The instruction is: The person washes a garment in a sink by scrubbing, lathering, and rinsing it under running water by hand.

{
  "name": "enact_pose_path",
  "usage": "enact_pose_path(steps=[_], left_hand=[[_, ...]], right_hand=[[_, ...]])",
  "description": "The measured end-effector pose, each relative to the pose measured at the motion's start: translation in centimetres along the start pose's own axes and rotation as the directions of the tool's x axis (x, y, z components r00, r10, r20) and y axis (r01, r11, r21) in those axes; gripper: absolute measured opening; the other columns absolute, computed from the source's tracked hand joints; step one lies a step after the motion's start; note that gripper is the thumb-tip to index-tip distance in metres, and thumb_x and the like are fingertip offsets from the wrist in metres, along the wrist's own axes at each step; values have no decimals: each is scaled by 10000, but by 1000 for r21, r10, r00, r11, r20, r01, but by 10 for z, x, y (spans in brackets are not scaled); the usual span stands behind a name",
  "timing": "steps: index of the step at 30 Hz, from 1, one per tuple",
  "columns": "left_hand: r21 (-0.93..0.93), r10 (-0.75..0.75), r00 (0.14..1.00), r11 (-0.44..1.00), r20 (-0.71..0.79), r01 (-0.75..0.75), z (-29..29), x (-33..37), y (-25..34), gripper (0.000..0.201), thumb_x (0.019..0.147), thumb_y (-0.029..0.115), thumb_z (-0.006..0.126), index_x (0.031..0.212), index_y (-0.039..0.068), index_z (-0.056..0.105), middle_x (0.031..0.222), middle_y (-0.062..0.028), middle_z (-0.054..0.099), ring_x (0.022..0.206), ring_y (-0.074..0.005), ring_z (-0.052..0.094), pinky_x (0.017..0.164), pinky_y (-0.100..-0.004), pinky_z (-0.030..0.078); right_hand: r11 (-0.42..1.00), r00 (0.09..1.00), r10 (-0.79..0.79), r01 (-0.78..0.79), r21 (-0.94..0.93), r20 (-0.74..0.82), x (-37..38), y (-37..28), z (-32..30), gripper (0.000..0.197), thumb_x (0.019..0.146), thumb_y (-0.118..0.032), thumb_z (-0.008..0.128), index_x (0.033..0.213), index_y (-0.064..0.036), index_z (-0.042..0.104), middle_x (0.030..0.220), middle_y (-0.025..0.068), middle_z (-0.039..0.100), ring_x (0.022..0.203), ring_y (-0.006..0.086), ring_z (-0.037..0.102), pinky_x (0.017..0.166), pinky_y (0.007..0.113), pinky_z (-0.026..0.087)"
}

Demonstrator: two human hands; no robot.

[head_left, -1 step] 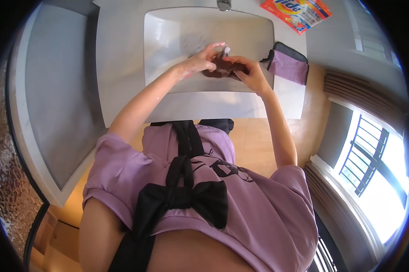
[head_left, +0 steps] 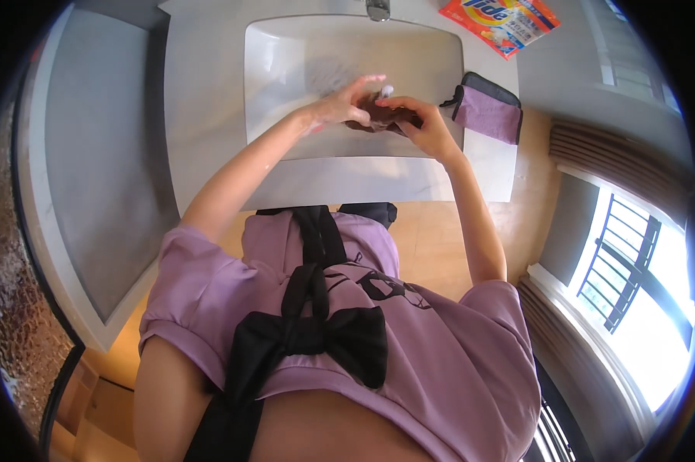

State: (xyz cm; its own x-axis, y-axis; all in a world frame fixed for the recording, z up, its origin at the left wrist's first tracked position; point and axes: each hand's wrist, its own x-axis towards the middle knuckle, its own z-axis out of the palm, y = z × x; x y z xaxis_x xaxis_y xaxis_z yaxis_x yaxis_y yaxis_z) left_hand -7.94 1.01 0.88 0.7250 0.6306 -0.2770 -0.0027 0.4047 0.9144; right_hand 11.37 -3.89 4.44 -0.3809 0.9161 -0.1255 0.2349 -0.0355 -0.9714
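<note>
Over the white sink [head_left: 286,46], a wet dark brown cloth [head_left: 384,115] is bunched between my two hands, with a bit of white lather at its top. My left hand [head_left: 339,104] grips the cloth's left side, thumb against it and index finger stretched out above; foam clings to the wrist. On the other side, my right hand [head_left: 426,127] is closed on the cloth with fingertips pressed on top. The remaining fingers of both hands are partly hidden.
A metal faucet [head_left: 379,9] stands at the sink's far edge. On the counter [head_left: 209,100] to the right lie an orange detergent packet [head_left: 501,25] and a folded purple cloth with black trim [head_left: 487,115]. A barred window [head_left: 621,262] is at right.
The fingers and the brown cloth have shifted very slightly; both hands keep their hold. The whole view has moved a little.
</note>
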Motion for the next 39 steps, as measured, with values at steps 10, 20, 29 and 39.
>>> enact_pose_path(steps=[10,20,29,39], left_hand=[[609,129,950,741,284,-282,-13,-10,113,170,729,128,612,724,45,464,639,33,429,623,-62,376,564,-228,327],[779,336,928,535,159,-327,-51,-42,166,216,748,201,618,819,21,523,760,1,502,714,-97,463,675,-229,384],[951,501,830,40,246,-306,-62,-40,179,288,741,300,600,807,24,551,853,-36,543,798,-182,514,721,-292,398],[986,412,907,163,-83,16,-88,-35,110,361,738,376,575,860,36,600,942,-83,564,863,-242,529,736,-314,414]], right_hand=[[534,998,-56,5,-846,-29,13,-69,-42,249,659,-235,654,866,-116,586,713,79,607,711,291,570,623,368,444],[735,949,-309,197,-649,-61,7,-90,-127,200,772,-206,599,832,-15,595,748,44,596,670,131,520,638,263,410],[916,891,-305,179,-358,-335,26,-92,-108,213,845,-210,511,942,-26,559,825,4,570,779,59,488,722,208,394],[868,910,-294,127,-481,-291,37,-17,-97,136,792,-147,553,833,-21,586,667,47,540,610,114,478,592,225,398]])
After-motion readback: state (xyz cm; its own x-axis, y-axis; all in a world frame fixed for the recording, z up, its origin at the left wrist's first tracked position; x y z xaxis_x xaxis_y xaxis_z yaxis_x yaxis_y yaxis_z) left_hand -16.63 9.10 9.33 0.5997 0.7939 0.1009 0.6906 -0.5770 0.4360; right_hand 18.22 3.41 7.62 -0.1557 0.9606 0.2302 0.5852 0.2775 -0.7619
